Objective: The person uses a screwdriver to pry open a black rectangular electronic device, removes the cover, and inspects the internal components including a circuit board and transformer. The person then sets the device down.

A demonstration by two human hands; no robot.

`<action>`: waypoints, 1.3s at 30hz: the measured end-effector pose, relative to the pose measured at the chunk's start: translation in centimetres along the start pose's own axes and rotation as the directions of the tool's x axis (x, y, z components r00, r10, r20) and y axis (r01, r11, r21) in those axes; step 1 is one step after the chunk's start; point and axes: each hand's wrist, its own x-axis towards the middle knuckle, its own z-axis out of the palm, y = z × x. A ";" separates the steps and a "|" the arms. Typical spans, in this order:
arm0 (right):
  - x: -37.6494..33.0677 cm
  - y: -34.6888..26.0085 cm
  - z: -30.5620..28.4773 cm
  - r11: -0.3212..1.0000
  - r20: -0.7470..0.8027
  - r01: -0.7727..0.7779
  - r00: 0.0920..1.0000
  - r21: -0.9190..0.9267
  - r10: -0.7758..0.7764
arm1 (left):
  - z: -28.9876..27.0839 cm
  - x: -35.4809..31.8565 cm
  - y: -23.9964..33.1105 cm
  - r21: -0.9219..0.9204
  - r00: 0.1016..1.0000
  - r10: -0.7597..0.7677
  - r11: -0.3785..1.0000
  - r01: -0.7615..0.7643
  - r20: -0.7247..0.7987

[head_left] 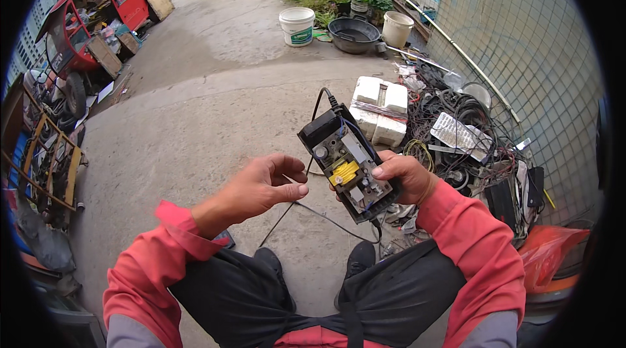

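The opened black plastic power-supply case with its bare circuit board and yellow transformer (349, 169) sat tilted above the knees, clasped along its far edge by the right hand (405, 176). The left hand (259, 188) hovered just beside it, loosely curled and holding nothing. A firmer right-hand clasp, clear of the black cable (322, 105), would probably have steadied the board for the free fingers.

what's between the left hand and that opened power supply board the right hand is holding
Nothing solid that shows. The left hand hovers just left of the opened power supply, held in the right hand, with open air in the gap. Only a thin black cable hangs below that gap, not across it.
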 end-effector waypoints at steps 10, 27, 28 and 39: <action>1.6 0.6 0.3 1.000 -0.044 -0.019 0.999 -0.015 0.018 | 0.8 0.4 -0.5 -0.157 0.998 0.047 0.987 -0.039 0.049; 2.6 0.8 0.6 0.992 -0.032 -0.045 0.998 0.117 0.049 | 1.2 1.7 -1.6 -0.224 0.996 0.031 0.975 -0.012 0.082; 2.6 0.8 0.7 0.992 -0.030 -0.044 0.998 0.116 0.048 | 1.1 1.7 -1.6 -0.219 0.996 0.030 0.976 -0.012 0.079; 2.9 0.8 0.4 0.991 -0.041 -0.052 0.998 0.123 0.057 | 1.1 2.0 -2.0 -0.249 0.997 0.051 0.968 -0.037 0.051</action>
